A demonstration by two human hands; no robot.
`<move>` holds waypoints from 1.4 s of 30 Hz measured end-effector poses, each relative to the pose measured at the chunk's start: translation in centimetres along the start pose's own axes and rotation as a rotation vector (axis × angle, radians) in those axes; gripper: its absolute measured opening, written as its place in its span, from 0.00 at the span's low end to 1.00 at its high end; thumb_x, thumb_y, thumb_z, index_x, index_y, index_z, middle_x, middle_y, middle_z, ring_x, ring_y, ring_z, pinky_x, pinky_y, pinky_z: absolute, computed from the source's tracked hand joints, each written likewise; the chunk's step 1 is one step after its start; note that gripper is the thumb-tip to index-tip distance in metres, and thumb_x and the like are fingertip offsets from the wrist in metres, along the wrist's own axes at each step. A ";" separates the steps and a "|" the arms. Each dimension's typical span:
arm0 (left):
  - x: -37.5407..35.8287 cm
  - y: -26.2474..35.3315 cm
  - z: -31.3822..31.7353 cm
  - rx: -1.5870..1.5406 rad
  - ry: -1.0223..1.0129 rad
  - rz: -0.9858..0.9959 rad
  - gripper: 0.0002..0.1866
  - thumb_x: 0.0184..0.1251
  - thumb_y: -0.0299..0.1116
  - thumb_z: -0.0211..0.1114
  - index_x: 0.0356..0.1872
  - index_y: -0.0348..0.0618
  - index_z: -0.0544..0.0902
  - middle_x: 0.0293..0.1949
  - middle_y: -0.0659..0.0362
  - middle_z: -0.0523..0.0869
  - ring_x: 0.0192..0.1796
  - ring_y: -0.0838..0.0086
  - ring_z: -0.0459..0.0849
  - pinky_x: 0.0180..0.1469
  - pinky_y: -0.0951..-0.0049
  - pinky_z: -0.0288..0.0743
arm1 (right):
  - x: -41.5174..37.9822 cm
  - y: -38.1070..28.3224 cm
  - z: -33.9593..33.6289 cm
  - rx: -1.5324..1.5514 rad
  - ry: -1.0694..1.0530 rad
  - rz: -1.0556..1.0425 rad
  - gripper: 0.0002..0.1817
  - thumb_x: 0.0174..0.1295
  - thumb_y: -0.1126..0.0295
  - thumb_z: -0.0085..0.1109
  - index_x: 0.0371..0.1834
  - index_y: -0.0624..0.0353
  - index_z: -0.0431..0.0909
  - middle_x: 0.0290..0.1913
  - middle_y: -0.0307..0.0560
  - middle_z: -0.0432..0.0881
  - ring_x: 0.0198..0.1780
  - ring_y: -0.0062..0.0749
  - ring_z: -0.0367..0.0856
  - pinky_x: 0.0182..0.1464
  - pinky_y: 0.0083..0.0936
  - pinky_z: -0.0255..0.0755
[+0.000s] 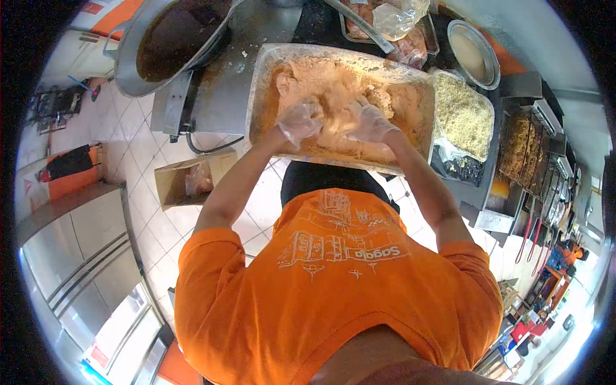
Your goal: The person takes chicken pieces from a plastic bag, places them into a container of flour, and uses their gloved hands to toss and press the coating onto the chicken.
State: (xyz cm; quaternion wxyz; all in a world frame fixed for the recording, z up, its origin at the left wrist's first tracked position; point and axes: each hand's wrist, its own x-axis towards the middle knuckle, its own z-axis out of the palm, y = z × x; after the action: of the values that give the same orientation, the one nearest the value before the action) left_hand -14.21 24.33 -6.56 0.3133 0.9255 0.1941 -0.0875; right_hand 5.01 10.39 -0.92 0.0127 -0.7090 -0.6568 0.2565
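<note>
Tub (340,55) upper centre, powder (321,74) inside. Gloved left hand (301,120) in powder, fingers curled together; gloved right hand (370,122) just right, fingertips buried. Can't tell if either grips anything. Pot (129,58) upper left; yellowish crumbs (461,115) right of tub.

Worn on my torso: an orange T-shirt (327,289), short-sleeved, round-necked, printed across the front with white line drawings and small lettering. My left hand (300,121) and right hand (370,122) each wear a loose, wrinkled translucent glove; forearms bare. Below the shirt hem, a black garment (328,177) shows.
</note>
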 end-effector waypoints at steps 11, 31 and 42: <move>6.4 -3.6 3.4 0.237 -0.217 -0.112 0.14 0.59 0.36 0.55 0.41 0.40 0.81 0.40 0.48 0.84 0.45 0.60 0.83 0.45 0.60 0.76 | 10.3 6.2 9.9 0.233 -0.189 0.443 0.25 0.64 0.51 0.47 0.61 0.50 0.70 0.61 0.54 0.71 0.59 0.46 0.72 0.62 0.36 0.63; 8.9 1.9 8.0 0.164 -0.249 -0.209 0.22 0.45 0.42 0.66 0.33 0.30 0.83 0.35 0.42 0.84 0.38 0.56 0.85 0.40 0.59 0.78 | 3.3 5.4 10.9 -0.347 -0.118 0.045 0.21 0.56 0.62 0.53 0.47 0.69 0.75 0.38 0.62 0.81 0.40 0.44 0.80 0.46 0.34 0.73; 6.1 3.5 3.6 0.034 -0.052 -0.160 0.25 0.56 0.48 0.59 0.29 0.28 0.83 0.31 0.40 0.83 0.37 0.53 0.84 0.41 0.61 0.77 | 2.5 2.0 1.7 -0.048 -0.134 0.241 0.24 0.54 0.55 0.57 0.45 0.66 0.78 0.44 0.61 0.80 0.45 0.48 0.81 0.47 0.38 0.73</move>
State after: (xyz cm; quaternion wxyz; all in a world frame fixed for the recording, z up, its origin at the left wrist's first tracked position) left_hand -7.39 21.37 -9.21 0.2947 0.9095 0.2578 -0.1397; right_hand 6.19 11.90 -3.95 -0.0789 -0.7640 -0.5723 0.2873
